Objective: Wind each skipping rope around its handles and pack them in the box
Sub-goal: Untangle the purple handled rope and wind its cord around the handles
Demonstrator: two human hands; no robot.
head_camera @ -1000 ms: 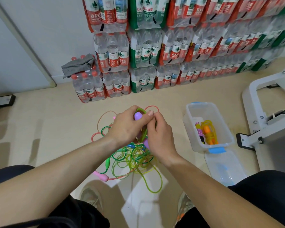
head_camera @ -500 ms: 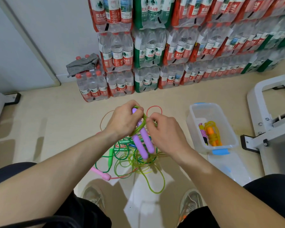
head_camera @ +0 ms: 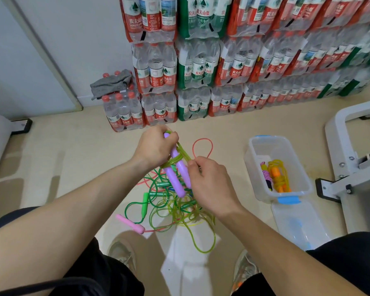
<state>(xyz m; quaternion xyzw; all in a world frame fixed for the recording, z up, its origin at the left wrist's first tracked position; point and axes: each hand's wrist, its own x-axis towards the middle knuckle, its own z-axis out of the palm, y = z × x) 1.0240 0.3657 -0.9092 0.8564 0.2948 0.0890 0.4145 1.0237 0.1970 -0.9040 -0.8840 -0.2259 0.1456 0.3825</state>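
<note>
Where the floor [head_camera: 68, 159] lies bare on the left side, there is open room. Behind, packs of water bottles [head_camera: 201, 71] stand like a wall, and a white frame [head_camera: 350, 146] closes the right edge. Just left of this frame stands the clear box [head_camera: 250, 165], open, with its lid [head_camera: 295, 223] on the floor at its near end. Inside lie an orange-handled rope [head_camera: 278, 176] in a bundle and a darker bundle [head_camera: 266, 177] beside it. Above a tangle of ropes [head_camera: 169, 207], the left hand [head_camera: 156, 146] grips the upper ends of two purple handles [head_camera: 175, 180], held side by side and tilted. The right hand [head_camera: 212, 184], just beside their lower part, pinches the yellow-green rope [head_camera: 181, 153] that goes around them.
</note>
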